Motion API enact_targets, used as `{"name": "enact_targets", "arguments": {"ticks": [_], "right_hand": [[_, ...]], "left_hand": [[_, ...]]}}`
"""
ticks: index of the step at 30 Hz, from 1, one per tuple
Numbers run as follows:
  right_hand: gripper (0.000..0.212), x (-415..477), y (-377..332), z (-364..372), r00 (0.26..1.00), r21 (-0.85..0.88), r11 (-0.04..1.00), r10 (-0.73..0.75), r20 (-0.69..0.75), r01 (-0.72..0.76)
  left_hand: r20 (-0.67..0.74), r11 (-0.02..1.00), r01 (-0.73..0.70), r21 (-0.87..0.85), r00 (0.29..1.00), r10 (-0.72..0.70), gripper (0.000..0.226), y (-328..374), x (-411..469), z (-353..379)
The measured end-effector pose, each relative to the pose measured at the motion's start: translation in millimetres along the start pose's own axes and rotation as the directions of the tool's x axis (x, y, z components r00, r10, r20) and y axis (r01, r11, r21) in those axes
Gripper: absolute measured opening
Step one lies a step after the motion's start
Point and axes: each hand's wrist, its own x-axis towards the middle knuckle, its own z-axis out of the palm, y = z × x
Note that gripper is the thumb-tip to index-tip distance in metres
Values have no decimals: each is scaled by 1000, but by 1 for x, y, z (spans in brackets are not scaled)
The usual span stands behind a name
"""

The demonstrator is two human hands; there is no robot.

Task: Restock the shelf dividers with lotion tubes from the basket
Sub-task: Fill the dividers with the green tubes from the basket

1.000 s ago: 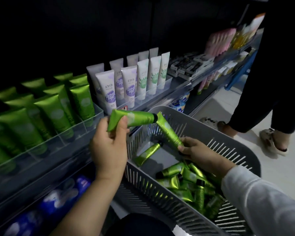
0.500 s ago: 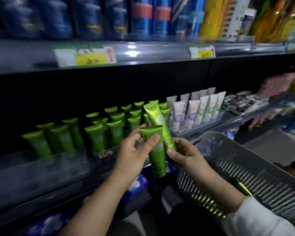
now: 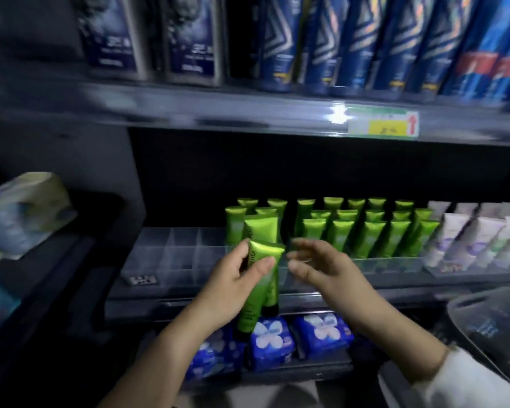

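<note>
Right hand (image 3: 321,267) released; left hand (image 3: 233,287) grips both tubes (image 3: 266,251) upright, caps down.

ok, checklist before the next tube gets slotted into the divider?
1. Tubes secured: ok, left hand grips two green tubes.
2. Spare hand: ok, right hand open, holds nothing.
3. Empty divider slots: ok, bare ones left of the stocked green row.
4. Orientation: ok, held tubes crimp up, like the stocked ones.
5. Stock left in basket: cannot tell, only its rim shows.
</note>
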Motion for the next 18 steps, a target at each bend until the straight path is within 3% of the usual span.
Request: {"name": "enact_targets", "arguments": {"ticks": [4, 11, 15, 18], "right_hand": [[39, 31, -25, 19, 996, 15, 999, -46, 74, 45], [2, 82, -50, 47, 979, -11, 999, -33, 199, 36], [13, 115, -66, 57, 971, -74, 996, -32, 236, 50], [7, 137, -75, 67, 987, -66, 994, -74, 146, 84]], "left_hand": [[31, 999, -40, 19, 999, 39, 32, -5, -3, -25], [1, 994, -105, 25, 994, 105, 27, -8, 19, -65], [15, 990, -139, 16, 990, 139, 27, -10, 37, -82], [-154, 978, -190, -86, 972, 176, 21, -11, 48, -94]]}}
